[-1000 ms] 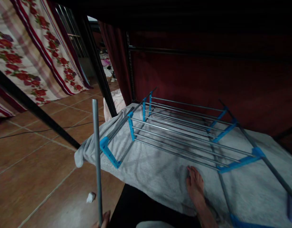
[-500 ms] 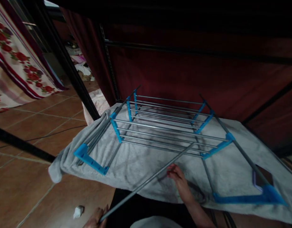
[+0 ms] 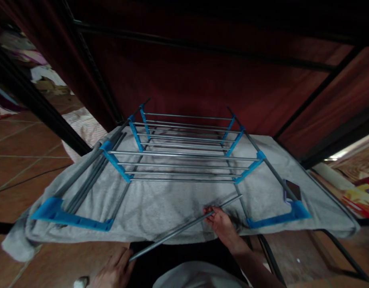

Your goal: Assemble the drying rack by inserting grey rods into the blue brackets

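Note:
A long grey metal tube slants across in front of me, its far tip near the rack's right side. My left hand grips its lower end at the bottom of the view. Farther up the tube, my right hand has its fingers closed around it. Beyond lies a rack frame of grey tubes with blue plastic brackets. Several crossbars join its two sides at the middle and far end. The two nearest brackets, a left one and a right one, have no bar between them.
A grey blanket covers the surface under the rack. More loose tubes lie along its left side. A phone rests by the right tube. Black metal posts and a dark red curtain stand behind; tiled floor shows at left.
My right hand has closed on the tube, where before it was open beside it. The tube now lies lower and flatter. The view has swung to the right.

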The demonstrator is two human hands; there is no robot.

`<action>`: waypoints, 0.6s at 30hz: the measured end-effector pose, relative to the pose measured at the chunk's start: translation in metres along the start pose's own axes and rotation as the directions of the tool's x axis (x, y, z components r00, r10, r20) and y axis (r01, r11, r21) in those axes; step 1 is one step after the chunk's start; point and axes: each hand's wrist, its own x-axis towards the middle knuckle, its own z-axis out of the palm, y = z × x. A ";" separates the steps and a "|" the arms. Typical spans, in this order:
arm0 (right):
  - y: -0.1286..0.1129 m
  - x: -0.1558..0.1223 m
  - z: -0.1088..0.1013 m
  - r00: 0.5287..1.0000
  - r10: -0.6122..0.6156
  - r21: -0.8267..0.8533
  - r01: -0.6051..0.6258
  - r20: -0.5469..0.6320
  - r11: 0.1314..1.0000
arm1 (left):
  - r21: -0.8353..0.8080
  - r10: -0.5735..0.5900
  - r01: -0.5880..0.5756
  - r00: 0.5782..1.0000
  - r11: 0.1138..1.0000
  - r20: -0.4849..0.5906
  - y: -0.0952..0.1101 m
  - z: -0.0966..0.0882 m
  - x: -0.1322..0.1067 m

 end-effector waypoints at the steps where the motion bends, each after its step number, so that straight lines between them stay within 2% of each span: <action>1: -0.001 0.000 0.000 1.000 0.007 0.017 -0.007 -0.010 1.000 | -0.004 0.051 -0.051 0.998 0.999 -0.041 0.006 -0.003 0.010; 5: 0.000 -0.002 0.002 1.000 0.018 0.055 -0.017 -0.023 0.998 | -0.022 0.190 -0.195 0.972 0.981 -0.136 0.037 -0.014 0.048; 9: 0.002 -0.003 0.001 1.000 0.019 0.090 -0.018 -0.018 0.996 | -0.049 0.278 -0.285 0.953 0.957 -0.123 0.063 -0.017 0.078; 13: 0.004 -0.007 -0.003 1.000 0.018 0.143 -0.018 0.005 0.990 | -0.055 0.324 -0.331 0.940 0.942 -0.104 0.079 -0.012 0.097; 18: 0.004 -0.013 -0.006 0.999 0.014 0.189 -0.021 0.041 0.982 | -0.050 0.365 -0.370 0.927 0.928 -0.090 0.088 -0.007 0.109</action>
